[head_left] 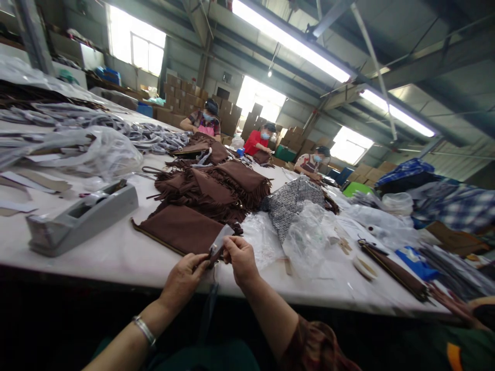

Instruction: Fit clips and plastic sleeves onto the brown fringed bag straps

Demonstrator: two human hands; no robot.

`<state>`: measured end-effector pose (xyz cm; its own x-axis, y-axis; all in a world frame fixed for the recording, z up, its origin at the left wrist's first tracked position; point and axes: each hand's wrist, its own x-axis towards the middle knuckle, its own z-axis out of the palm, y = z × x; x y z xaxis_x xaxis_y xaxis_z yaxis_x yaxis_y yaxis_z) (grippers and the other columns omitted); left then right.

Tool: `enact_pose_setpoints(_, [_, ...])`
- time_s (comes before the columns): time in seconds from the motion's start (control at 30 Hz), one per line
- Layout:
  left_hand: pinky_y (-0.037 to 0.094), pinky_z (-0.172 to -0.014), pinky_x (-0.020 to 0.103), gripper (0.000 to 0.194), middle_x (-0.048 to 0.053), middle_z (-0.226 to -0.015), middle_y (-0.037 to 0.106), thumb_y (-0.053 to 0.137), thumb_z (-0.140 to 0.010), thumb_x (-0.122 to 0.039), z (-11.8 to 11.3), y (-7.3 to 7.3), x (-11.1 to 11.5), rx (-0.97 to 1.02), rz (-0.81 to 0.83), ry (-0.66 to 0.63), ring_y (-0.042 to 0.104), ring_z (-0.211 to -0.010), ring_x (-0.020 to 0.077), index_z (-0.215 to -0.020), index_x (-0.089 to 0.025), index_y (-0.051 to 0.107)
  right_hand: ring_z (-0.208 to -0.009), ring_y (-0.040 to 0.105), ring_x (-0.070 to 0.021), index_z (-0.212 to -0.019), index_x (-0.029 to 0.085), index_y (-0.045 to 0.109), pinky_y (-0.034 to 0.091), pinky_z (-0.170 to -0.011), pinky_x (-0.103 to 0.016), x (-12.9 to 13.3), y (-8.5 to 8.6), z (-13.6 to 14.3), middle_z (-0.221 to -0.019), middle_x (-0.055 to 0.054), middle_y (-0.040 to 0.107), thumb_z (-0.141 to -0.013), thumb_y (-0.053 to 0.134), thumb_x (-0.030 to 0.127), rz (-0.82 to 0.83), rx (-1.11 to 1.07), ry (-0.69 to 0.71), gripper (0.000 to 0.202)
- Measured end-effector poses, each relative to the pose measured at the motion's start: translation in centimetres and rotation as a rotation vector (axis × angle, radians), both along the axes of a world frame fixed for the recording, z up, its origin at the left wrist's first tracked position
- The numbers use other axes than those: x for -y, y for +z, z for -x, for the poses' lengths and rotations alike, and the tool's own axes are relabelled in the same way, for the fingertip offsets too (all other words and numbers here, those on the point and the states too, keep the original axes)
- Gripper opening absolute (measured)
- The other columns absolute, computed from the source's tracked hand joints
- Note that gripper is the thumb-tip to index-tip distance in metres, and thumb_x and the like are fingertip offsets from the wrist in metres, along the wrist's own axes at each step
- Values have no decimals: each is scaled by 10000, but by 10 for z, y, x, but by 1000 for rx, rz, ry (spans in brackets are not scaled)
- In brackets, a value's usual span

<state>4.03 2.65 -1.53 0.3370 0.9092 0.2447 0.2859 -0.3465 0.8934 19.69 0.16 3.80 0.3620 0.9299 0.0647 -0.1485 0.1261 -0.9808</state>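
Note:
A dark brown bag [181, 226] with a zipper along its edge lies flat at the front of the table. My left hand [184, 278] is closed on the bag's right corner, thumb and fingers pressed together. A pale, partly see-through strip [221, 238] stands up at that same corner. My right hand [242, 260] pinches the strip between thumb and fingers. Metal hardware shows just below the fingertips, and a dark strap hangs from there over the table edge. Behind the bag is a pile of brown fringed bags [204, 188].
A grey tape dispenser [83, 216] stands at the left. Clear plastic bags [309, 232] and a patterned grey cloth [296, 201] lie at the right, near a tape roll [364, 269]. Wrapped straps [127, 129] are heaped at the back left. Several people sit at the far side.

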Motion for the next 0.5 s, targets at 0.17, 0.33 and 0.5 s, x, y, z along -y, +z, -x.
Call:
enact_pose_setpoints(0.17, [468,-845,339,317,37,-902,639,541,-864,-451,-2,-1,-2,12,39,-26,619,-898,222,-1015,-246,731,-406,437,-71,-889,114,666,311,-383,-186,-5,-6,4,-525,36,567,-646,749,438,127,32,38,413])
enact_pose_setpoints(0.33, [470,-843,340,302,33,-893,636,549,-857,-445,-5,-5,-4,14,46,-41,618,-892,221,-1001,-254,735,-390,423,-77,-749,133,665,290,-380,-193,-13,-5,0,-469,35,544,-663,725,456,235,159,78,340])
enact_pose_setpoints(0.5, [470,-859,345,304,36,-903,633,549,-863,-440,-6,-5,-3,4,32,-42,617,-899,221,-1016,-251,731,-469,479,-89,-617,136,687,353,-456,-205,-17,-2,-9,-512,11,580,-650,717,356,221,299,94,225])
